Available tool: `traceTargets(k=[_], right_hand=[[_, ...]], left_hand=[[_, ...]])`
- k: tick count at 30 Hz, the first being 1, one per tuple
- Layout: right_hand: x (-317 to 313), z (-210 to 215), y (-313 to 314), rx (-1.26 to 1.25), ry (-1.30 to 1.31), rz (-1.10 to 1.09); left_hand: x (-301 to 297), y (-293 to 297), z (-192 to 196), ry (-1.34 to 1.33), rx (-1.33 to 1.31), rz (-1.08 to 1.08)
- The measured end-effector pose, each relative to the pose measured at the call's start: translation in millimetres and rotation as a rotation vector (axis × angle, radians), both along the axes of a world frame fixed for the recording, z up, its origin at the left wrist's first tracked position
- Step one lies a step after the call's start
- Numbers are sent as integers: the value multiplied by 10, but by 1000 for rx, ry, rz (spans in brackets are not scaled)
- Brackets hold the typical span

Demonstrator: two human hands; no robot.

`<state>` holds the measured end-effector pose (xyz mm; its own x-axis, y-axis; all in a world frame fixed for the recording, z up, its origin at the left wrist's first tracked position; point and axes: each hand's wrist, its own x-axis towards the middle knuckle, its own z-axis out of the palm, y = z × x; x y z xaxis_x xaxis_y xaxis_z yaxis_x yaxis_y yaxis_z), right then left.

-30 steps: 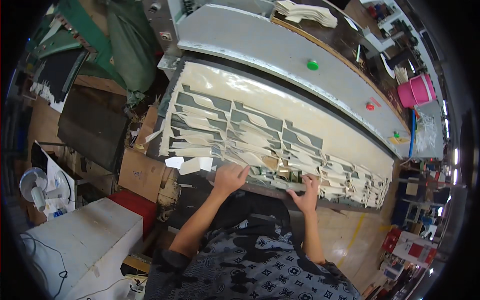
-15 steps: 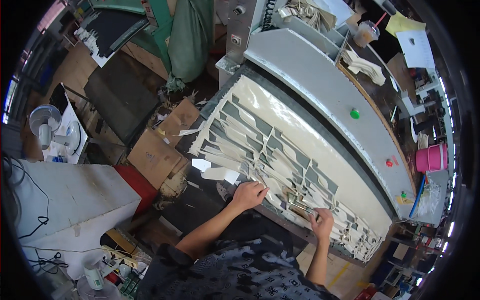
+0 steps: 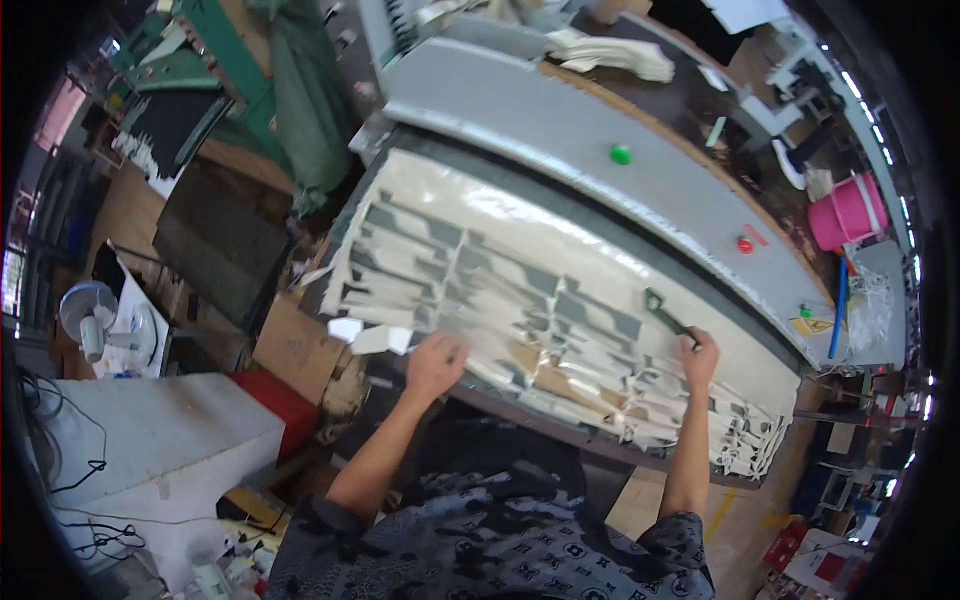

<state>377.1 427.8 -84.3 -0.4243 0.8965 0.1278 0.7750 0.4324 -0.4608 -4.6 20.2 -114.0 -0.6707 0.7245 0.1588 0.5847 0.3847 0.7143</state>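
A cream leather-like sheet (image 3: 560, 245) lies on the dark work surface, with several narrow shapes cut out along its near half. My right hand (image 3: 700, 355) is closed around a narrow dark cutting die (image 3: 668, 312) with an open loop at its far end, held over the right part of the sheet. Near the left front edge, my left hand (image 3: 435, 368) has its fingers curled together. Blur hides what they hold, if anything. White pieces (image 3: 375, 339) lie at the sheet's left front corner, beside the left hand.
Behind the sheet runs a grey machine beam (image 3: 540, 130) with a green button (image 3: 621, 155) and a red button (image 3: 745, 245). A pink bucket (image 3: 845, 212) stands at the far right. Cardboard (image 3: 285, 340) and a white cabinet (image 3: 180, 430) are on the left.
My right hand has lifted the cutting die off the cut strips and moved it right and away from me. My left hand has shifted left. The whole view has turned.
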Motion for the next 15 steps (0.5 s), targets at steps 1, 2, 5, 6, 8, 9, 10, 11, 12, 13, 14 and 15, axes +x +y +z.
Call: traceTargets(k=[1, 2, 5, 6, 8, 9, 10, 11, 12, 13, 14, 15], right_hand=[[140, -118, 118, 79, -67, 84], [77, -114, 171, -5, -143, 93], [199, -406, 429, -7, -12, 221], [300, -532, 483, 38, -11, 249], [270, -345, 444, 14, 28, 333], [407, -330, 480, 3, 52, 336], [546, -350, 510, -84, 88, 295], [683, -371, 545, -166, 126, 260], [769, -405, 574, -167, 155, 283], [852, -434, 596, -169, 185, 307], [890, -470, 608, -173, 221, 334], [914, -505, 599, -185, 258, 344]], left_hand=[[27, 64, 20, 42, 61, 28], [35, 61, 6, 44, 43, 82], [84, 193, -48, 129, 74, 239], [191, 362, 61, 100, 65, 280], [391, 624, 173, 205, 83, 202], [549, 839, 232, 224, 116, 152], [702, 1027, 257, 215, 132, 97], [860, 1207, 270, 207, 151, 50], [1023, 1317, 246, 204, 169, 18], [1215, 1427, 186, 169, 179, 14], [1378, 1506, 63, 140, 184, 12], [1532, 1542, 9, 108, 180, 7]])
